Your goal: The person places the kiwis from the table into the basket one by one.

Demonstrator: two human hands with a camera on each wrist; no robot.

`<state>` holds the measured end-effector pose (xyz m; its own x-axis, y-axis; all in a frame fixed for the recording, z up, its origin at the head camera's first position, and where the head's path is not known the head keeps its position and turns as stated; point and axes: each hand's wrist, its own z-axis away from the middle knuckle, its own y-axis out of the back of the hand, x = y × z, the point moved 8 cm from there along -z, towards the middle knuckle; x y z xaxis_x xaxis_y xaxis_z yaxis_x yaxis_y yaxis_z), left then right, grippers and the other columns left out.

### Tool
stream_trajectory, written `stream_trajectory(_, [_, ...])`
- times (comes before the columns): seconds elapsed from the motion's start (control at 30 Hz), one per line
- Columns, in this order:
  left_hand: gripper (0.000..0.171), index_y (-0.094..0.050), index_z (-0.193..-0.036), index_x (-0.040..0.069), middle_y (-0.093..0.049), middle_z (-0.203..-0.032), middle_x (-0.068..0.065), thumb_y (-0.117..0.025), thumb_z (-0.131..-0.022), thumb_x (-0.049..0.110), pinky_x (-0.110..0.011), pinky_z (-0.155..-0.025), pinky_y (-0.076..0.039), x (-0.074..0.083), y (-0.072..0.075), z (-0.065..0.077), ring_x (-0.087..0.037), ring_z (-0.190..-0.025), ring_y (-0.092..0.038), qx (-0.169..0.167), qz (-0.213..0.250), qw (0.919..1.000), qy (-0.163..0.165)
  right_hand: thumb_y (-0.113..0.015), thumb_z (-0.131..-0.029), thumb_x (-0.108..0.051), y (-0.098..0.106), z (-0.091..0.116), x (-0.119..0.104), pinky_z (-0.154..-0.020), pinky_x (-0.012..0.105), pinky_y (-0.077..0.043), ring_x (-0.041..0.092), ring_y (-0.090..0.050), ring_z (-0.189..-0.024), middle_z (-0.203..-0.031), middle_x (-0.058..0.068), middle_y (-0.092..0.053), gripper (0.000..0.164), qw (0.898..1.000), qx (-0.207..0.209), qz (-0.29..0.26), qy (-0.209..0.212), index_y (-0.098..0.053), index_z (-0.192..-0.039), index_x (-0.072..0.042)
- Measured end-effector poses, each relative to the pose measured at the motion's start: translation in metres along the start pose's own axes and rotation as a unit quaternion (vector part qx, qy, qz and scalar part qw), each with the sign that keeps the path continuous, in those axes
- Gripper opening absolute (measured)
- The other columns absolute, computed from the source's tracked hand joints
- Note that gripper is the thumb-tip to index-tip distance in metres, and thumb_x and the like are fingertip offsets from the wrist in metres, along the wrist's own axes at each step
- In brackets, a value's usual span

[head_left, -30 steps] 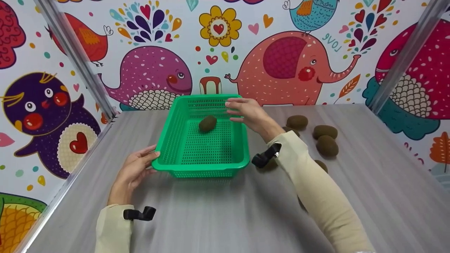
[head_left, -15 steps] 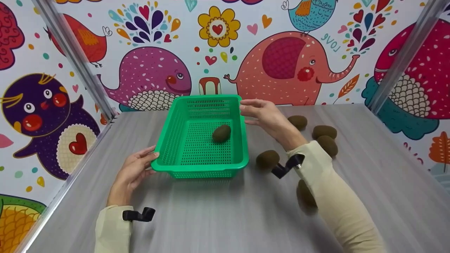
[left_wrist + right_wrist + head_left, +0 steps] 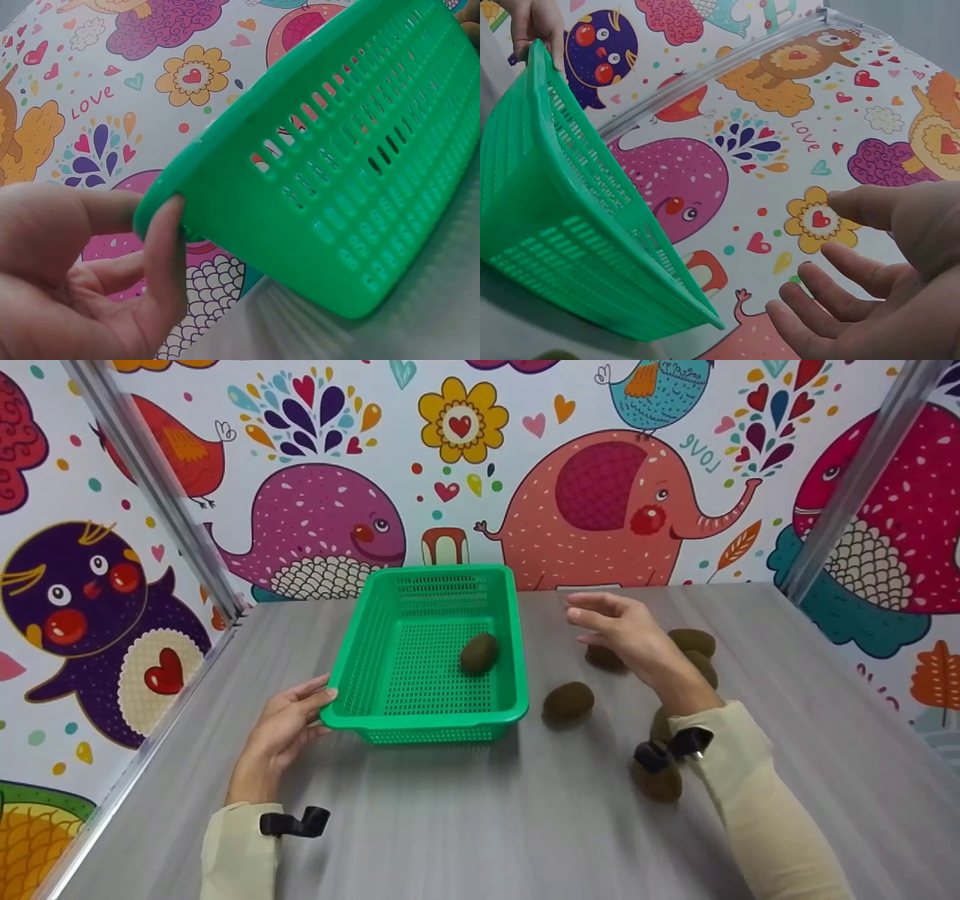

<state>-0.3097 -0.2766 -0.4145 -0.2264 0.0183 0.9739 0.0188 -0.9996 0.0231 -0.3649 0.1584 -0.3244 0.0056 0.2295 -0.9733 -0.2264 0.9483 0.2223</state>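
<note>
Left hand [image 3: 281,727] is grasping the green perforated plastic rectangular basket [image 3: 424,721] at its near left corner; left wrist view is showing thumb and forefinger pinching the rim. Right hand [image 3: 637,641] is hanging released over the table, well apart from the basket's right side, fingers loosely bent and spread, palm turning toward the basket.

Basket is standing on the grey wood-grain table [image 3: 420,825], opening facing up. One brown fuzzy oval kiwi [image 3: 478,653] is lying inside on the mesh floor, toward the right wall; cannot tell if it is touching that wall.

More brown kiwis are lying on the table, right of the basket: one [image 3: 568,704] just beside the basket's near right corner, one [image 3: 606,658] partly hiding under the right hand, two [image 3: 691,642] behind the right wrist and close together, another pair nearer the person, [image 3: 656,781] partly covered by the black wrist camera [image 3: 671,748].

Both forearms are wearing cream sleeves [image 3: 241,851]; a second black camera [image 3: 294,823] is sitting on the left wrist. White wall panels with colourful cartoon animals [image 3: 592,547] are enclosing the table, metal posts [image 3: 157,502] standing at the corners.
</note>
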Motion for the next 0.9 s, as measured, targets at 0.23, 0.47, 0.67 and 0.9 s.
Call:
stream_trajectory(0.23, [0.061,-0.033,-0.155,0.002,-0.068,-0.098,0.011,-0.058,-0.102,0.018,-0.021,-0.068,-0.057,-0.001,-0.002,-0.001,-0.002,-0.079,-0.067,0.0,0.003,1.0,0.003,-0.068,-0.094,-0.042,0.025,0.016,0.004,-0.1,0.022,-0.053,0.017,-0.055,-0.128,-0.146,0.006,-0.052,0.06,1.0,0.009,-0.001,0.002,-0.051,-0.144,-0.014])
stream_trajectory(0.47, [0.064,-0.028,-0.156,0.0,-0.069,-0.1,0.011,-0.058,-0.102,0.019,-0.02,-0.069,-0.058,0.002,-0.004,0.0,-0.001,-0.083,-0.068,-0.012,0.003,0.9999,-0.01,-0.067,-0.095,-0.039,0.043,0.024,0.013,-0.097,0.02,-0.054,0.015,-0.059,-0.124,-0.142,0.007,-0.054,0.058,0.999,0.029,-0.002,0.015,-0.051,-0.144,-0.013])
stream_trajectory(0.67, [0.062,-0.031,-0.156,0.001,-0.07,-0.101,0.01,-0.057,-0.103,0.018,-0.021,-0.071,-0.059,0.001,-0.003,0.0,-0.003,-0.084,-0.069,-0.009,0.002,0.9999,-0.006,-0.068,-0.091,-0.051,0.064,0.032,0.023,-0.098,0.022,-0.054,0.015,-0.056,-0.125,-0.148,0.007,-0.049,0.07,0.998,0.053,0.026,0.006,-0.045,-0.149,-0.019])
stream_trajectory(0.9, [0.061,-0.031,-0.156,0.002,-0.069,-0.101,0.009,-0.057,-0.103,0.018,-0.021,-0.071,-0.059,0.001,0.0,0.0,-0.003,-0.083,-0.068,-0.007,0.005,1.0,-0.003,-0.065,-0.088,-0.06,0.088,0.039,0.038,-0.107,0.027,-0.048,0.017,-0.052,-0.132,-0.155,0.005,-0.043,0.077,0.995,0.077,0.051,-0.023,-0.04,-0.153,-0.027])
